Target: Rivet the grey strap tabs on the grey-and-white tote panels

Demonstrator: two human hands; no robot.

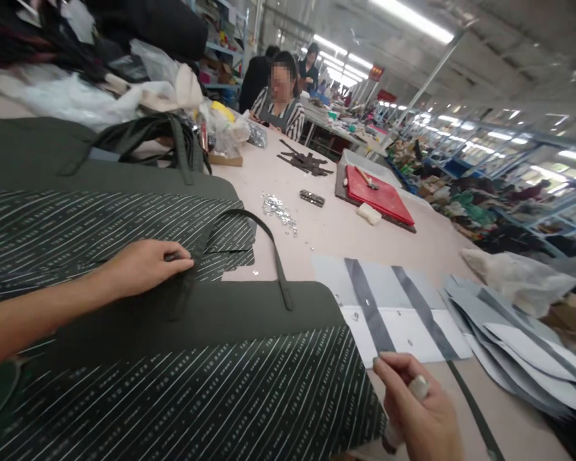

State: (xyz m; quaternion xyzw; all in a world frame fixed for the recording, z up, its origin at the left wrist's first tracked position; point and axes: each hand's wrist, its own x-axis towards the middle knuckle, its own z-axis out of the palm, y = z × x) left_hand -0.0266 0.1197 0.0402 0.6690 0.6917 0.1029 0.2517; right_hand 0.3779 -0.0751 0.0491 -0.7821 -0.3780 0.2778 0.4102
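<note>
A dark green tote bag (221,314) with a striped lining lies on the table in front of me. My left hand (146,264) is closed on the base of its strap handle (269,250), fingers pinched. My right hand (420,410) is low at the right, fingers curled round a small pale object I cannot make out, beside the bag's lower right corner. A white and grey paper pattern sheet (393,314) with dark strips lies just beyond that hand.
More dark bags (77,186) are stacked at left. Small shiny metal parts (281,211), a red cutting mat (379,192), grey sheets (518,339) and plastic bags lie on the pale table (345,230). A person in a striped top (281,102) sits at the far end.
</note>
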